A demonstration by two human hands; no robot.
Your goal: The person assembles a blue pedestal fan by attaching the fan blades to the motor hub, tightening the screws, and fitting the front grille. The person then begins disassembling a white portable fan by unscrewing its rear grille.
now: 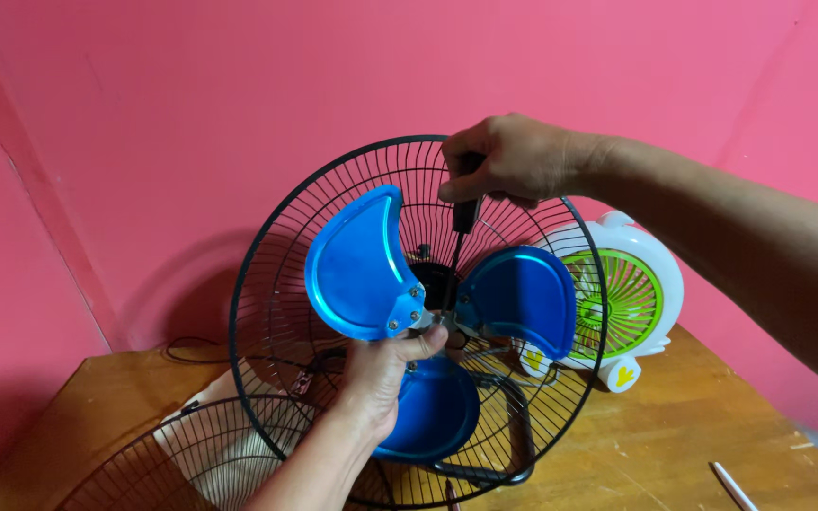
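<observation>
A fan with three blue metal blades (357, 270) stands on a wooden table (655, 445), its black wire rear guard (272, 227) behind the blades. My left hand (381, 374) grips the hub at the blades' centre from below. My right hand (508, 156) is closed on the black handle of a screwdriver (460, 232), which points down at the hub (437, 284).
A detached black wire front guard (201, 454) lies at the lower left on the table. A small white and green fan (631, 298) stands behind at the right. A black cable (191, 350) runs by the pink wall. A thin silver tool (733, 484) lies at the lower right.
</observation>
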